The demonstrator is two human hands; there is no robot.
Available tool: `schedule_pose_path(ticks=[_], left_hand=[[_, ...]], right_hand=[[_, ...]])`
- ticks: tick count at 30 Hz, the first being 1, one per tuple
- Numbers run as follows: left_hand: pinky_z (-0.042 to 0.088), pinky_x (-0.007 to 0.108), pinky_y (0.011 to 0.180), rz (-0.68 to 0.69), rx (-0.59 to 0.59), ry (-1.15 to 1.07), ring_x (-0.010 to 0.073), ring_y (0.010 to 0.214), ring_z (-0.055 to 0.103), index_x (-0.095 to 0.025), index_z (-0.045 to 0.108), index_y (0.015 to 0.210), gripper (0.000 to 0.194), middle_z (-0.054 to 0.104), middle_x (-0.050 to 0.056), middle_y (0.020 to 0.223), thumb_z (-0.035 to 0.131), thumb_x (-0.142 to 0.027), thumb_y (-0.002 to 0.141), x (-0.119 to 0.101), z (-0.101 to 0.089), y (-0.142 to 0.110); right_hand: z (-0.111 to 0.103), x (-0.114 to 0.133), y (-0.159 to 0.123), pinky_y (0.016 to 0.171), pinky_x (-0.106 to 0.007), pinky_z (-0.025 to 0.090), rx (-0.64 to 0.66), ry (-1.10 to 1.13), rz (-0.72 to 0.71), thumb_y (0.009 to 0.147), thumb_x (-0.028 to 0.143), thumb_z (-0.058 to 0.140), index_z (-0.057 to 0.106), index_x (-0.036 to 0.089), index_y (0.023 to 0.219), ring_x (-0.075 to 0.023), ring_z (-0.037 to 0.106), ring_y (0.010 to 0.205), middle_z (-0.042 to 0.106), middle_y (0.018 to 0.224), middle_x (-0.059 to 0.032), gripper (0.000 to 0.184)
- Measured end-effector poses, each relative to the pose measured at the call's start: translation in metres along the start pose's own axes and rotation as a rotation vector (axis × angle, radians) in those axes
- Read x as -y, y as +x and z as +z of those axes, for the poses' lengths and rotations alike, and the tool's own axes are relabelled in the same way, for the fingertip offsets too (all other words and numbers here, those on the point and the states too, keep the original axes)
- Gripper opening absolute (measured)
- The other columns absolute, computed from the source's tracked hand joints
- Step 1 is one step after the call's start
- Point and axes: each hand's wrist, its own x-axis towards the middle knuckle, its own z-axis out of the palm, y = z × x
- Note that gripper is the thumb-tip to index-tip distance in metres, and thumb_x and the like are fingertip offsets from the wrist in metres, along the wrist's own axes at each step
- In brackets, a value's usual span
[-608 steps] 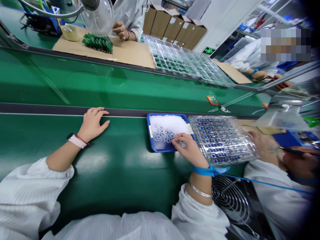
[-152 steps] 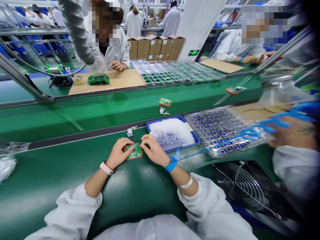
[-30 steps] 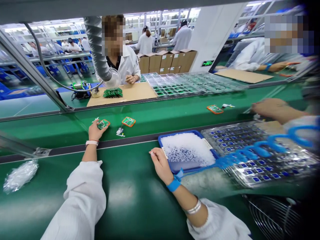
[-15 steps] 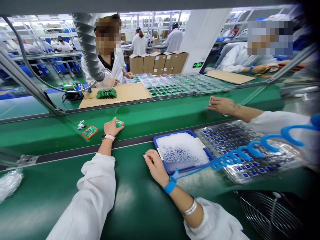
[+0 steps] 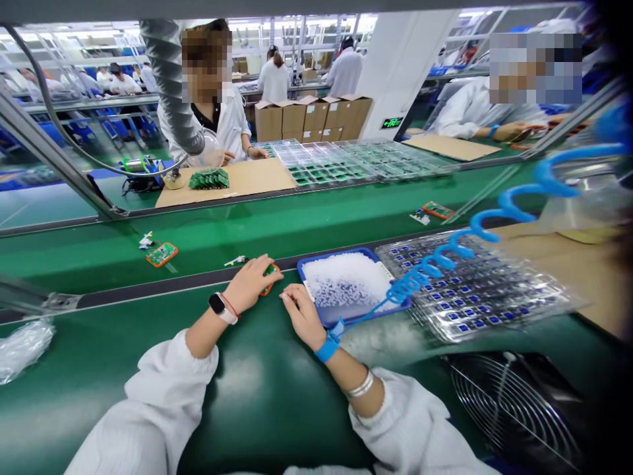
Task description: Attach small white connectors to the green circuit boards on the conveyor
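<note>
Faces a bright workshop, with people in white clothing at distant benches, cardboard boxes (image 5: pixel 306 119) beside a white pillar (image 5: pixel 398 72), and one person (image 5: pixel 232 122) across the line under a grey flexible duct (image 5: pixel 171 86). Shows, before that person, green boards (image 5: pixel 208 179) on brown cardboard (image 5: pixel 247 179), and to the right clear compartment trays (image 5: pixel 341 161). Bends the left hand (image 5: pixel 250 284) over an orange-rimmed circuit board (image 5: pixel 270 282), holding it between thumb and fingers and partly hiding it, at the far edge of the green worktop (image 5: pixel 237 382), against the dark strip (image 5: pixel 198 280). Shows a white connector (image 5: pixel 237 261) just beyond that hand. Curls the right hand (image 5: pixel 302 318) near the board, tips of thumb and forefinger close together; cannot tell whether pinching anything. Has a blue tray (image 5: pixel 361 320) of small white pieces (image 5: pixel 346 280) just beside the right hand, then a clear plastic tray (image 5: pixel 465 293) with rows of blue-marked parts. Runs a coiled blue cord (image 5: pixel 452 251) over both trays to the blue band (image 5: pixel 328 348) on the right wrist. Bears, on the green surface (image 5: pixel 297 227) beyond the strip, one more orange-rimmed board at left (image 5: pixel 161 254) and another at right (image 5: pixel 438 210). Includes a black fan (image 5: pixel 514 402) at lower right and crumpled clear plastic (image 5: pixel 24 349) at far left.
</note>
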Motion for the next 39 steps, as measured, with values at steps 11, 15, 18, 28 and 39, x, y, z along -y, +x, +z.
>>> schedule_pose_path(ticks=[11, 15, 18, 28, 39], left_hand=[[0.039, 0.041, 0.098, -0.049, 0.218, -0.070, 0.0257, 0.132, 0.036, -0.028, 0.039, 0.136, 0.069, 0.041, 0.009, 0.142, 0.037, 0.006, 0.076, -0.034, 0.001, -0.051], [0.031, 0.047, 0.107, -0.011, 0.233, -0.360, 0.0260, 0.135, 0.030, -0.025, 0.038, 0.135, 0.072, 0.041, 0.007, 0.142, 0.044, 0.000, 0.069, -0.026, -0.006, -0.065], [0.032, 0.046, 0.106, -0.112, 0.057, -0.464, 0.0272, 0.129, 0.037, -0.022, 0.042, 0.129, 0.053, 0.046, 0.010, 0.135, 0.054, -0.021, 0.077, -0.031, -0.004, -0.072], [0.040, 0.044, 0.092, -0.354, -0.068, -0.338, 0.0280, 0.109, 0.049, -0.018, 0.043, 0.127, 0.058, 0.055, 0.012, 0.120, 0.057, -0.051, 0.080, -0.031, 0.022, -0.079], [0.039, 0.042, 0.094, -0.243, -0.006, -0.538, 0.0278, 0.112, 0.048, -0.020, 0.046, 0.125, 0.060, 0.055, 0.011, 0.122, 0.064, -0.048, 0.075, -0.039, 0.012, -0.075]], right_hand=[[-0.128, 0.010, 0.021, 0.075, -0.036, 0.043, -0.321, -0.424, -0.119, 0.082, 0.027, 0.050, 0.056, 0.020, 0.088, -0.0222, 0.051, 0.095, 0.053, 0.100, -0.0094, 0.011], [-0.175, -0.018, 0.004, 0.085, -0.043, 0.035, -0.068, -0.760, 0.047, 0.076, 0.020, 0.054, 0.057, 0.019, 0.069, -0.0250, 0.051, 0.090, 0.057, 0.082, -0.0078, 0.008], [-0.174, -0.027, -0.007, 0.084, -0.041, 0.034, 0.079, -0.817, 0.095, 0.077, 0.018, 0.052, 0.059, 0.018, 0.068, -0.0231, 0.051, 0.086, 0.058, 0.082, -0.0079, 0.012], [-0.153, -0.037, -0.002, 0.081, -0.036, 0.033, 0.086, -0.862, 0.137, 0.079, 0.018, 0.051, 0.061, 0.017, 0.068, -0.0210, 0.047, 0.083, 0.056, 0.082, -0.0077, 0.015], [-0.154, -0.037, -0.003, 0.079, -0.038, 0.035, 0.139, -0.867, 0.058, 0.077, 0.013, 0.048, 0.054, 0.018, 0.062, -0.0212, 0.048, 0.081, 0.055, 0.080, -0.0078, 0.017]])
